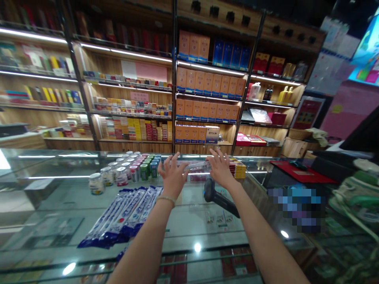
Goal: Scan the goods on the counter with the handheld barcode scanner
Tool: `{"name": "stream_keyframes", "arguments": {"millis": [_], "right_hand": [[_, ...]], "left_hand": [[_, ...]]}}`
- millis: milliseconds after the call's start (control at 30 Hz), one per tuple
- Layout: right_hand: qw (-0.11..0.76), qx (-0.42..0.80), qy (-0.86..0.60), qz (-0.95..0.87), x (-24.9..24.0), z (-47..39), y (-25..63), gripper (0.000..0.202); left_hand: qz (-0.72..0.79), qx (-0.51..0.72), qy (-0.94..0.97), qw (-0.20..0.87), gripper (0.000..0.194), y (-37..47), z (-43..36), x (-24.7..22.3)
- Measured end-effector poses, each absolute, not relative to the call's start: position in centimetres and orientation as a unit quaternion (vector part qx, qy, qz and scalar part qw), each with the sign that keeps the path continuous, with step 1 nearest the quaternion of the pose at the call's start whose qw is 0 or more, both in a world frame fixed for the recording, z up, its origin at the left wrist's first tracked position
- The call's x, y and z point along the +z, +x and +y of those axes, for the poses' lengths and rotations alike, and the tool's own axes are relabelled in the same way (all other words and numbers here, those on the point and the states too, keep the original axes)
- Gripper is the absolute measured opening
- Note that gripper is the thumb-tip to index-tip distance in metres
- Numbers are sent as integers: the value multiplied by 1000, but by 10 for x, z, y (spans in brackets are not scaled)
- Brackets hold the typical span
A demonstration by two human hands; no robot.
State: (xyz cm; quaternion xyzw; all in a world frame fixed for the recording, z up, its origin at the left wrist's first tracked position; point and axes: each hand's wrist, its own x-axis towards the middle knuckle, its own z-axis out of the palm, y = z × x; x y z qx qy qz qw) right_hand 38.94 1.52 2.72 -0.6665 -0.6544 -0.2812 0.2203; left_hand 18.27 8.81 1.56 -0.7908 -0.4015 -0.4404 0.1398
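A narrow, clear plastic-looking pack (197,166) spans the gap between my two hands over the far part of the glass counter. My left hand (172,175) has its thumb and fingers at the pack's left end, with the other fingers raised. At the right end, my right hand (219,169) grips it in the same way. Whether the pack rests on the glass is hard to tell. Below my right hand lies a black handheld barcode scanner (220,199). Purple-and-white long packets (127,215) lie in a row to the left of my left wrist.
Small jars (97,184) and coloured bottles (145,171) stand left on the glass counter (189,228). Yellow-and-red stacked boxes (237,169) sit beyond my right hand. A red mat (302,172) lies to the right. Stocked shelves (204,146) line the back wall.
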Motion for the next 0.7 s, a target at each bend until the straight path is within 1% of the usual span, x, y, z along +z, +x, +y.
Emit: {"name": "stream_keyframes", "arguments": {"millis": [133, 300, 533, 700], "right_hand": [[245, -288, -666, -643, 16, 16, 394, 34], [279, -288, -662, -633, 12, 13, 401, 29], [319, -251, -665, -627, 16, 6, 400, 27], [345, -232, -656, -630, 16, 6, 405, 16]], "left_hand": [[-400, -437, -794, 139, 19, 184, 86, 17], [-382, -431, -806, 135, 18, 186, 82, 21], [-363, -426, -817, 135, 19, 188, 84, 18], [-359, -424, -822, 129, 21, 187, 89, 14]]}}
